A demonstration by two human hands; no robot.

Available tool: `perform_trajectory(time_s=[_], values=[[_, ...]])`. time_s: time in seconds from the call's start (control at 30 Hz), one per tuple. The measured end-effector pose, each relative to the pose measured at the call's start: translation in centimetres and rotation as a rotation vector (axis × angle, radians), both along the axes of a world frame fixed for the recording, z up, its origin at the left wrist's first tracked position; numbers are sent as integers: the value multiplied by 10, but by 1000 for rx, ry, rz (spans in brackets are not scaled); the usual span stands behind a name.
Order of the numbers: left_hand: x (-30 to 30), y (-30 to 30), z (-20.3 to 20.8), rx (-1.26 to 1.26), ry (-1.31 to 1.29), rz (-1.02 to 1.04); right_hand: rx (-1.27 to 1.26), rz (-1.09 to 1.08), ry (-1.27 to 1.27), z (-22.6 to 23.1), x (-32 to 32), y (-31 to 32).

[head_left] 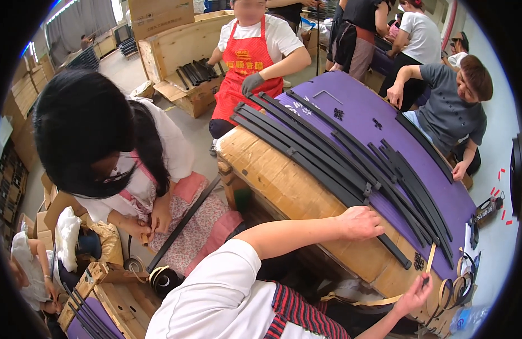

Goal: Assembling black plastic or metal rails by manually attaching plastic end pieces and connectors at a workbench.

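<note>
Head view, the only one I have. Step in hand, as I read it: handling tan tape [431, 257] at the near end of the table, beside the black strips [328, 177]. Right hand [414, 295] pinches the tape, fingertips closed on it, the free end pointing up toward the strip ends. Left hand [361, 222]: fingers curled, narrow, over the strips; I can't tell whether it holds or touches anything. Strips lie lengthwise over purple mat [362, 93] and cardboard [261, 152]. Next move, my judgement: calls for a firm pinch on the tape and a clear left-hand hold on one strip, without dragging its neighbours.

Counts. Tape in grip: one length. Strips on table: roughly a dozen; overlap defeats an exact figure. Clusters of small black parts [339, 114]: three. Bent metal rod [327, 91]: one. Tape coils [454, 292]: at least two, beyond the right hand. Clear bottle [470, 317]: one. Co-workers nearest the table: three, one in a red apron [247, 62].
</note>
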State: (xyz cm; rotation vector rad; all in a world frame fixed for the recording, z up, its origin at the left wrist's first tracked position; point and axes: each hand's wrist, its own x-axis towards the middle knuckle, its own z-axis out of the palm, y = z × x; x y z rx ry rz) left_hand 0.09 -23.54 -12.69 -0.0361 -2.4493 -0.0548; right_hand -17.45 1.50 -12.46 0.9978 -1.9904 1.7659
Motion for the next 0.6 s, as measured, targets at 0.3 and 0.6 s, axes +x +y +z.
perform_trajectory(time_s=[0.3,0.6], values=[[2,-2,0,-58,46,-28,231,319,-113,-3,-3,-11],[6,-1,9,-91,19,-112,251,437,-120,6,1,6]])
